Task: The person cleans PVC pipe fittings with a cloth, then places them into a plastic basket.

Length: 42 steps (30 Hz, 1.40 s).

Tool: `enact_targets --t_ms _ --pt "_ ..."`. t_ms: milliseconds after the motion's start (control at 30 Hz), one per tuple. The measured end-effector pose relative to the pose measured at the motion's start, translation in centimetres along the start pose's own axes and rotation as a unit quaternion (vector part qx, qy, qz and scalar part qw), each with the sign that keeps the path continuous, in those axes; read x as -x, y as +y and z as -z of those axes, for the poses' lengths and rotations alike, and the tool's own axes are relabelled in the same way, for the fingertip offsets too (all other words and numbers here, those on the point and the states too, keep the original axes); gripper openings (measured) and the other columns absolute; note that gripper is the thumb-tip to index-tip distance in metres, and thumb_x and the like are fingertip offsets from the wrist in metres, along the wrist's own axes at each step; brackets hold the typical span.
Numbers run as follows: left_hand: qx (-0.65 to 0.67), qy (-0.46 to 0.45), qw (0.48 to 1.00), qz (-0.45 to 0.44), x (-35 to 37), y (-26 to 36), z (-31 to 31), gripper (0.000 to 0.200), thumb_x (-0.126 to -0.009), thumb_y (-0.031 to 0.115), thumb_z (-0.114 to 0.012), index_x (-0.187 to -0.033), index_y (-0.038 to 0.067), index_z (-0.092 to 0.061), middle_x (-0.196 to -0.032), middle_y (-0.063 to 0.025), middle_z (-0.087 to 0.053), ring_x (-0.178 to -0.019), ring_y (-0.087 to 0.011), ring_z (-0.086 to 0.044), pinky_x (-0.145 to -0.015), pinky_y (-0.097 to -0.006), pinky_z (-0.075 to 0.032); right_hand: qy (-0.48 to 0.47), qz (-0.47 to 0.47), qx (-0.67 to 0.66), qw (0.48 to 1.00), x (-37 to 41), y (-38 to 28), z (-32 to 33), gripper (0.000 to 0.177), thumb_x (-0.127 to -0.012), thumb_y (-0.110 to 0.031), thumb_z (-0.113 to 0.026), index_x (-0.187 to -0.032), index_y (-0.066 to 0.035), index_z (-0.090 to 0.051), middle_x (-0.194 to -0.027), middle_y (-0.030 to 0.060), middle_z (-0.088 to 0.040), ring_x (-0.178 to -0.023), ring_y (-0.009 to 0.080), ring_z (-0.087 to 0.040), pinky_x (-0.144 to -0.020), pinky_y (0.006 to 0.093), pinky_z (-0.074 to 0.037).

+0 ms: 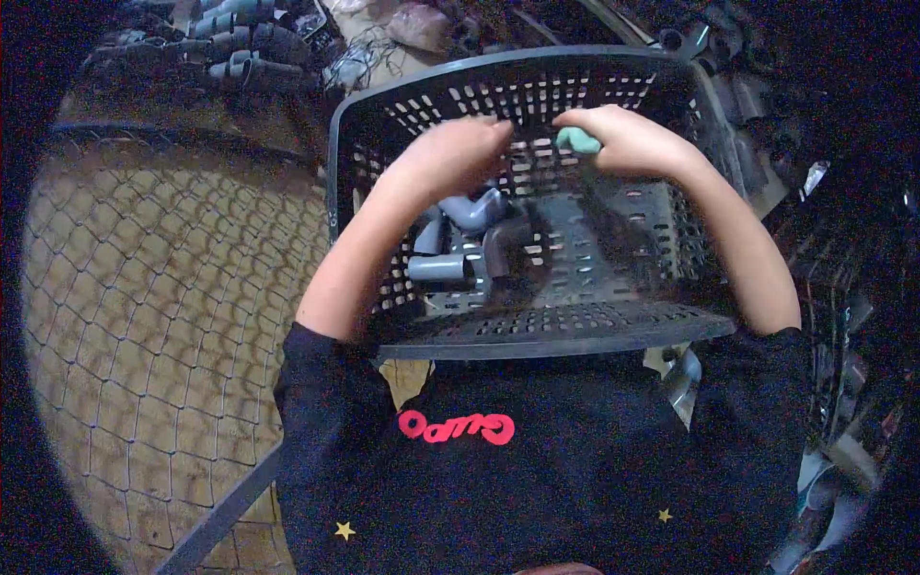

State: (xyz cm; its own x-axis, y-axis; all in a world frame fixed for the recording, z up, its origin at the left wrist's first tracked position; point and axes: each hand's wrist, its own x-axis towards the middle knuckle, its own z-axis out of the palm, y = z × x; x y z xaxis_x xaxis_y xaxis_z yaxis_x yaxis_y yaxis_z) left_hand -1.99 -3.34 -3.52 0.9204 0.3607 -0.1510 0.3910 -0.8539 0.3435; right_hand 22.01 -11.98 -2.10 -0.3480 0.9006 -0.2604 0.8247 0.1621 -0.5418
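Over a black plastic crate [537,347] with slotted walls, both my hands are raised. My left hand [455,153], slightly blurred, has its fingers curled together above the crate's left half; what they hold, if anything, is hidden. My right hand [632,139] is closed on a small pale green piece, soft-looking and bent [578,140], which sticks out below the thumb. Several grey plastic pipe fittings lie inside the crate at its left, among them an elbow [474,211], a short tube-like piece [439,267] and a darker elbow [508,246].
Chain-link mesh [172,335] covers a tan surface at the left. More grey fittings [244,48] are piled at the back left, beside clear plastic bags [417,24]. Dark clutter and scraps lie along the right. A grey bar [225,513] slants at the lower left.
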Motion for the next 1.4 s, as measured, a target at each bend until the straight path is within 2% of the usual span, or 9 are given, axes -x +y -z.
enact_targets --t_ms 67,200,367,600,767,900,1133,1200,1400 --pt "-0.052 -0.084 0.993 0.062 -0.2 1.3 2.0 0.019 -0.083 0.023 -0.063 -0.085 0.006 -0.071 -0.084 -0.0168 -0.07 -0.081 -0.0353 -0.069 -0.071 -0.0462 -0.056 -0.001 -0.007 -0.03 1.0 0.3 -0.2 0.5 0.045 -0.074 0.001 -0.058 -0.119 -0.001 -0.054 -0.109 0.0214 -0.066 -0.107 0.037 -0.062 -0.091 0.0411 -0.048" --pt "-0.152 -0.271 0.946 0.089 -1.8 -0.3 -3.0 0.02 -0.079 0.022 -0.067 -0.093 0.01 -0.074 -0.095 -0.0117 -0.073 -0.09 -0.0293 -0.071 -0.073 -0.0413 -0.057 0.078 -0.059 -0.082 0.992 -0.6 0.9 0.1 0.031 -0.084 -0.014 -0.063 -0.109 -0.001 -0.05 -0.096 0.0184 -0.065 -0.093 0.0302 -0.064 -0.083 0.0389 -0.049" --pt "-0.211 -0.274 0.935 0.074 -0.9 1.6 -4.7 0.024 -0.073 0.026 -0.073 -0.095 0.016 -0.073 -0.096 -0.0102 -0.07 -0.091 -0.0255 -0.07 -0.072 -0.0378 -0.057 0.193 -0.082 -0.107 0.972 -1.7 2.2 -0.4 0.036 -0.089 -0.031 -0.065 -0.103 -0.003 -0.048 -0.085 0.0142 -0.061 -0.081 0.0213 -0.059 -0.077 0.0349 -0.048" --pt "-0.17 -0.307 0.932 0.085 -1.1 1.0 -4.3 0.038 -0.067 0.03 -0.08 -0.097 0.009 -0.068 -0.102 -0.008 -0.066 -0.096 -0.0287 -0.067 -0.08 -0.0409 -0.054 0.319 -0.071 -0.195 0.925 -2.3 0.6 -0.7 0.049 -0.093 -0.045 -0.058 -0.112 -0.001 -0.05 -0.095 0.0235 -0.067 -0.092 0.0383 -0.067 -0.08 0.0427 -0.052" --pt "0.225 -0.006 0.968 -0.108 -0.2 0.6 1.9 0.061 -0.07 0.031 -0.082 -0.121 0.004 -0.06 -0.116 -0.0154 -0.064 -0.11 -0.0313 -0.059 -0.097 -0.0387 -0.046 0.429 0.016 -0.182 0.885 -1.8 -1.2 -0.3 0.038 -0.095 -0.032 -0.058 -0.122 -0.006 -0.05 -0.097 0.0232 -0.068 -0.093 0.0385 -0.068 -0.079 0.0434 -0.052" --pt "0.604 0.07 0.794 -0.007 -0.7 2.6 3.4 0.067 -0.088 0.023 -0.064 -0.145 0.004 -0.034 -0.126 -0.0094 -0.055 -0.118 -0.0179 -0.049 -0.101 -0.0316 -0.04 0.457 0.084 -0.253 0.849 -1.1 -3.7 0.5 0.04 -0.094 -0.02 -0.059 -0.129 -0.005 -0.048 -0.113 0.021 -0.065 -0.1 0.0384 -0.065 -0.087 0.0426 -0.052" --pt "0.697 0.205 0.685 0.061 -1.5 1.9 1.6 0.063 -0.097 0.045 -0.046 -0.143 0.003 -0.035 -0.13 -0.0081 -0.05 -0.118 -0.0157 -0.047 -0.102 -0.0314 -0.036 0.474 0.2 -0.078 0.854 -1.0 -5.8 -2.4 0.052 -0.09 -0.005 -0.059 -0.138 0.001 -0.042 -0.14 0.0253 -0.047 -0.127 0.04 -0.049 -0.106 0.0436 -0.042" --pt "0.683 0.257 0.676 0.1 -1.8 1.8 1.6 0.062 -0.096 0.058 -0.041 -0.119 0.002 -0.055 -0.104 -0.0056 -0.061 -0.093 -0.0144 -0.057 -0.085 -0.0322 -0.045 0.449 0.218 -0.114 0.859 -0.6 -6.7 -2.9 0.058 -0.089 -0.002 -0.058 -0.143 0.003 -0.037 -0.143 0.026 -0.043 -0.13 0.0399 -0.046 -0.108 0.0434 -0.04" --pt "0.502 0.252 0.822 0.092 -1.6 1.5 0.4 0.073 -0.098 0.063 -0.03 -0.115 0.0 -0.061 -0.094 -0.0046 -0.065 -0.086 -0.013 -0.056 -0.078 -0.0319 -0.046 0.471 0.219 -0.094 0.849 -1.0 -6.8 -1.3 0.057 -0.089 -0.003 -0.059 -0.142 0.002 -0.038 -0.14 0.0243 -0.047 -0.13 0.0386 -0.047 -0.107 0.0431 -0.042"
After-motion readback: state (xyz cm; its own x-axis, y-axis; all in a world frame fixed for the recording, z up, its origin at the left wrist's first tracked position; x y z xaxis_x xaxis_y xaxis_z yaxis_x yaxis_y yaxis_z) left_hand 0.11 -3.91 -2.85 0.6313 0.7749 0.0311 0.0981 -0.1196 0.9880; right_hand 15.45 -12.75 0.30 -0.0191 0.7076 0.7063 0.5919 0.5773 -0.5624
